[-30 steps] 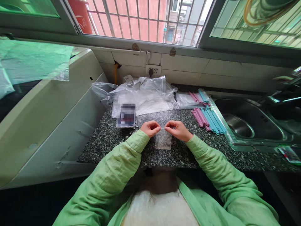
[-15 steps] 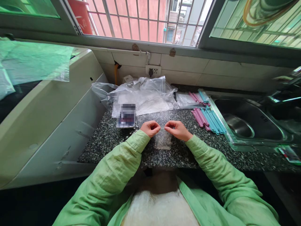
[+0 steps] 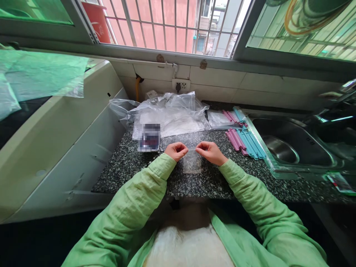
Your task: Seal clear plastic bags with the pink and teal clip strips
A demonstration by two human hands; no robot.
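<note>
A small clear plastic bag [image 3: 192, 163] hangs over the speckled countertop [image 3: 214, 185], stretched between my two hands. My left hand [image 3: 176, 151] pinches one upper corner between thumb and fingers. At the opposite upper corner my right hand [image 3: 210, 152] is closed in a similar pinch. The bag's top edge runs nearly straight between the fingertips, and the dark stone shows through it. Just left of my left hand lies a phone-like device [image 3: 149, 138] with a blurred-out screen.
Large clear plastic bags [image 3: 178, 115] lie at the back near the wall socket [image 3: 181, 85]. To the right are pink strips [image 3: 236, 141], blue strips [image 3: 251, 144] and a stack of clear bags [image 3: 218, 119]. Beyond them is a metal sink [image 3: 292, 141]; a small packet [image 3: 341, 183] lies before it.
My fingertips have moved slightly apart, so the bag's top edge between them shows longer and straighter. Both hands keep their pinch. The view has shifted very little.
</note>
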